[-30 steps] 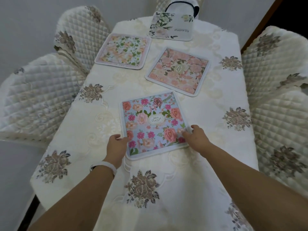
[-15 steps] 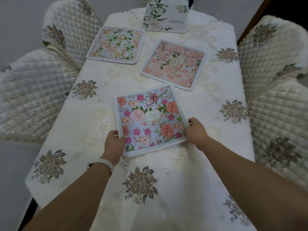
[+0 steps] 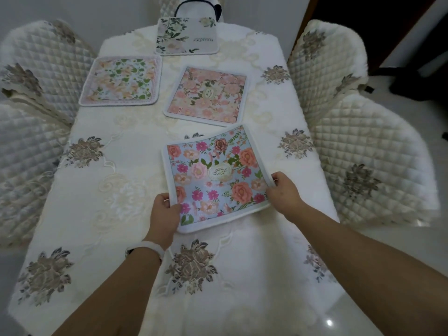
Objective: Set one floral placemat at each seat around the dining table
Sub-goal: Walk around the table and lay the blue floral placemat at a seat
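Observation:
A blue floral placemat (image 3: 213,175) is held over the near middle of the table (image 3: 135,202), its far edge curling upward. My left hand (image 3: 164,214) grips its near-left edge and my right hand (image 3: 282,192) grips its right edge. Beyond it a pink floral placemat (image 3: 208,95) lies flat in the middle. To the far left lies a peach-and-green placemat (image 3: 122,81). A white placemat with green leaves (image 3: 185,36) lies at the table's far end.
A cream embroidered cloth covers the table. Quilted chairs stand on the left (image 3: 36,69) and right (image 3: 363,146), two per side. Another chair (image 3: 198,6) with a dark band is at the far end. A dark doorway (image 3: 378,25) is at the back right.
Both hands have lifted the blue placemat off the cloth and carried it to the right, toward the table's right side. My view has shifted back and up.

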{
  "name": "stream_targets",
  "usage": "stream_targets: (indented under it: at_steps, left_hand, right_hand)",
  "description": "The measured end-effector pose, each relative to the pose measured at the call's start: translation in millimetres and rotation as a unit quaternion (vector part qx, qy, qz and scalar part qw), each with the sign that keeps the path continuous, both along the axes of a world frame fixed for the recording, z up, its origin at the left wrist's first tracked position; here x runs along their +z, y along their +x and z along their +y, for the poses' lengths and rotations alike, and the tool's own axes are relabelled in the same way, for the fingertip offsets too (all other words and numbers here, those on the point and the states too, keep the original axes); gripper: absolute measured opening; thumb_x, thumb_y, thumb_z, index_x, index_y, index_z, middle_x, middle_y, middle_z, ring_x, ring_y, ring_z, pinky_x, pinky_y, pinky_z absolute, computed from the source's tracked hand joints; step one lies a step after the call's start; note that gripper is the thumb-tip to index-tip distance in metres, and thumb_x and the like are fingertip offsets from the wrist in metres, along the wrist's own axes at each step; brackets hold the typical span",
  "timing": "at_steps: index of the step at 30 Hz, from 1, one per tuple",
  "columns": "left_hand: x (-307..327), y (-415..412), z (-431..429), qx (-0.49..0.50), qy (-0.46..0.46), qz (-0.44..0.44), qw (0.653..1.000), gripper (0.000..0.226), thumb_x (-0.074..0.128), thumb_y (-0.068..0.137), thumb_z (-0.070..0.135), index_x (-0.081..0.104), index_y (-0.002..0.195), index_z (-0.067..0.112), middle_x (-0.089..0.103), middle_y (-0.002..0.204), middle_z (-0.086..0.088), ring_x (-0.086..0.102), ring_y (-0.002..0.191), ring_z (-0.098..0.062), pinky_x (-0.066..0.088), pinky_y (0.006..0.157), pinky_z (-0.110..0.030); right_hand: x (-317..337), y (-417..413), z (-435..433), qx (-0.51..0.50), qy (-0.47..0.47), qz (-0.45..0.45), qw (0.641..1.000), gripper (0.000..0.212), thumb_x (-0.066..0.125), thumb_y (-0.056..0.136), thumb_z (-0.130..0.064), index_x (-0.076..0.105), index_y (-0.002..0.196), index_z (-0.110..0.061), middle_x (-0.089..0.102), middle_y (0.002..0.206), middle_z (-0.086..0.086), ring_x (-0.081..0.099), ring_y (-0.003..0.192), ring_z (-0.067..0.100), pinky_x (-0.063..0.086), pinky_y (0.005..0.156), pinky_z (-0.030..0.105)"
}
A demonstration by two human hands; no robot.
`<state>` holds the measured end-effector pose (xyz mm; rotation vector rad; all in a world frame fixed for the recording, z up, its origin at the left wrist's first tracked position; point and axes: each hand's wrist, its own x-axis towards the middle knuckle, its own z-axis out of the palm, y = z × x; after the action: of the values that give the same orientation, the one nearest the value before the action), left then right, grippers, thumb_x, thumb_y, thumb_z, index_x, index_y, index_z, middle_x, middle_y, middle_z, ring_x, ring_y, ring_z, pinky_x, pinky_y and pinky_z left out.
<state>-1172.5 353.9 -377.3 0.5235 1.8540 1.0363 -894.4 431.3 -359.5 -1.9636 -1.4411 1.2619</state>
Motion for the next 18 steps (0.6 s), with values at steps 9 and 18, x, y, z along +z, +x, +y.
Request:
stream_targets:
  at_steps: [9, 18]
  left_hand:
    - [-3, 76, 36, -0.079, 0.021, -0.02, 0.996, 0.028, 0.057, 0.088, -0.008, 0.048, 0.106, 0.011, 0.061, 0.096, -0.004, 0.063, 0.082, -0.017, 0.049, 0.061, -0.026]
    - [-17, 138, 50, -0.113, 0.001, -0.045, 0.993, 0.031, 0.059, 0.085, -0.009, 0.051, 0.103, 0.014, 0.066, 0.102, -0.009, 0.067, 0.087, -0.022, 0.054, 0.063, -0.028]
  right_hand:
    - [1, 87, -10, -0.081, 0.009, -0.033, 0.996, 0.015, 0.052, 0.087, -0.004, 0.053, 0.1, -0.011, 0.06, 0.094, 0.009, 0.058, 0.079, 0.028, 0.052, 0.066, 0.04]
    - [-14, 148, -18, -0.134, 0.001, -0.029, 0.991, 0.02, 0.051, 0.092, -0.004, 0.053, 0.107, -0.016, 0.058, 0.088, -0.003, 0.057, 0.076, 0.015, 0.047, 0.062, 0.032]
